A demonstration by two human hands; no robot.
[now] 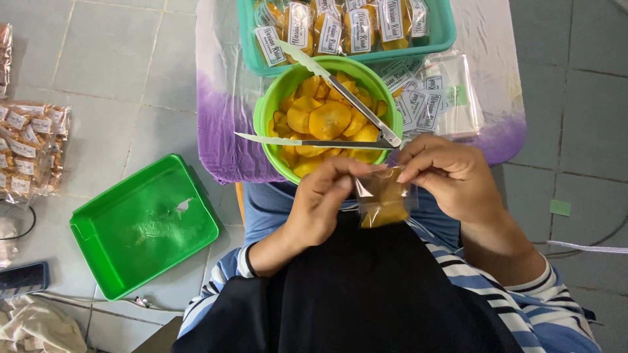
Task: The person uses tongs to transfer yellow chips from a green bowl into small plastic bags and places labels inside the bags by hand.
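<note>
- I see my left hand (320,202) pinching the left top edge of a small clear bag (384,199) of yellow chips, fingers clenched on the plastic.
- My right hand (445,171) grips the bag's right top corner, so the bag hangs between both hands, over my lap and just in front of the desk (219,124).
- Just beyond the hands, a green bowl (275,98) of yellow chips sits at the desk's near edge, with metal tongs (356,108) lying open across it.
- Behind the bowl, a teal tray (248,33) holds filled, labelled packets; clear empty bags (451,91) lie to its right.
- On the tiled floor to my left lies a green tray (140,225).
</note>
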